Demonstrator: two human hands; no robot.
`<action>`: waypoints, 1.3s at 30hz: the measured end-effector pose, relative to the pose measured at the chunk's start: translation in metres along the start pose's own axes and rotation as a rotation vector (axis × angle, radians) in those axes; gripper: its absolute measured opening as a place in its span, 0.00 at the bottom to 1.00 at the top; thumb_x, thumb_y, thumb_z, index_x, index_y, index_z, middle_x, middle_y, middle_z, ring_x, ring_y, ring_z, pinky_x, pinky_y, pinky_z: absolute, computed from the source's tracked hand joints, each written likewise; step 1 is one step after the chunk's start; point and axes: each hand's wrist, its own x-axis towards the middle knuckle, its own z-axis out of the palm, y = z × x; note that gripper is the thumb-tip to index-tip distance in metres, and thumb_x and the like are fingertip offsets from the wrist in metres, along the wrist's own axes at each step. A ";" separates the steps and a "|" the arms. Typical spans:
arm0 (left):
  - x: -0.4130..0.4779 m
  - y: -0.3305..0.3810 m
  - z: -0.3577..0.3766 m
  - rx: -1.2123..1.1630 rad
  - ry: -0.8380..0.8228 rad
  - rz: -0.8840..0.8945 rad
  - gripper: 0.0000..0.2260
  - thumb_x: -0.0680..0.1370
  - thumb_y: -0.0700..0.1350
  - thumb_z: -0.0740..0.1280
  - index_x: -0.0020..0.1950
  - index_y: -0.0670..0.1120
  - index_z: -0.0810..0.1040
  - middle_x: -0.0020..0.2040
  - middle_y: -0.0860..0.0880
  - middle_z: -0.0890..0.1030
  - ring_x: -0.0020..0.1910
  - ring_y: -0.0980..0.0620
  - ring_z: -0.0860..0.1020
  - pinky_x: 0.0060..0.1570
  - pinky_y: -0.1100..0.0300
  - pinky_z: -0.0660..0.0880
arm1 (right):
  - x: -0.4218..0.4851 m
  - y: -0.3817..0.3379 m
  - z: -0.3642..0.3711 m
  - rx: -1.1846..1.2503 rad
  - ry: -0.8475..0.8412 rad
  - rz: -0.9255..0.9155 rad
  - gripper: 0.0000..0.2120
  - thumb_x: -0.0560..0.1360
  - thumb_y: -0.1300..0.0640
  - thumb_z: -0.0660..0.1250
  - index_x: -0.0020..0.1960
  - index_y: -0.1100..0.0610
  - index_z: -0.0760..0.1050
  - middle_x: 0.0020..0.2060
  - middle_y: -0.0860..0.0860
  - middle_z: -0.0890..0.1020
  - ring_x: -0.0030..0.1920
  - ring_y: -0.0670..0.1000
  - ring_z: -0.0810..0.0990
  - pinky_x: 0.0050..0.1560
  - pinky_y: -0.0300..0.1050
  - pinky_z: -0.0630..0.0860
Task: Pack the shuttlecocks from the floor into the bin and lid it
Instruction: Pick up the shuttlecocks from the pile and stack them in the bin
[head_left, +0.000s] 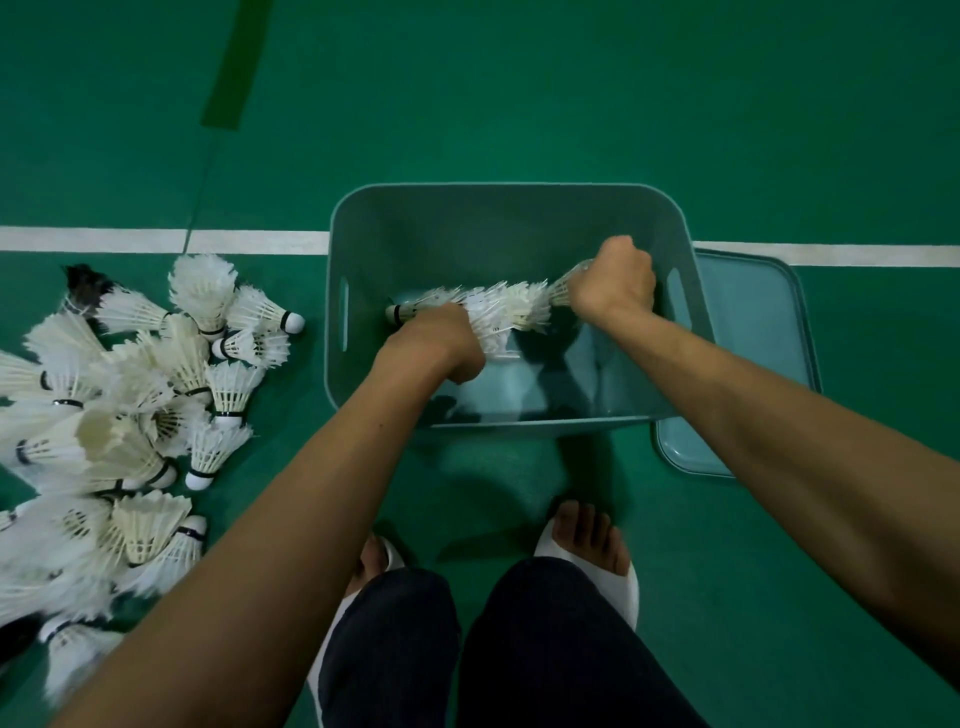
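1. We held a nested row of shuttlecocks (501, 312) inside the bin (493, 223), our left hand (441, 338) and right hand (615, 283) each curled around one end.
2. Its long axis ran left to right, apparently just above the bin's bottom.
3. The loose pile (140, 405) lay nearer our left hand; the lid (753, 322), beside the bin's right wall.
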 end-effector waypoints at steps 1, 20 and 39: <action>0.003 -0.004 0.001 -0.012 0.003 0.006 0.10 0.73 0.30 0.60 0.52 0.39 0.74 0.41 0.45 0.73 0.36 0.49 0.73 0.38 0.56 0.72 | 0.005 -0.003 0.006 0.077 -0.015 0.068 0.10 0.79 0.61 0.65 0.58 0.64 0.77 0.59 0.62 0.82 0.60 0.63 0.81 0.57 0.50 0.77; 0.001 -0.007 0.006 -0.100 -0.034 0.021 0.05 0.75 0.31 0.62 0.44 0.40 0.72 0.36 0.43 0.77 0.31 0.48 0.75 0.29 0.59 0.69 | -0.005 0.005 0.005 0.379 -0.080 0.170 0.07 0.76 0.58 0.62 0.42 0.61 0.74 0.38 0.51 0.76 0.35 0.51 0.78 0.45 0.60 0.85; -0.037 0.007 -0.003 -0.196 0.018 0.005 0.22 0.69 0.45 0.81 0.56 0.45 0.74 0.52 0.47 0.76 0.49 0.45 0.75 0.49 0.54 0.74 | -0.044 0.011 -0.039 -0.331 0.007 -0.193 0.11 0.73 0.63 0.70 0.54 0.62 0.76 0.55 0.62 0.82 0.55 0.65 0.81 0.45 0.50 0.73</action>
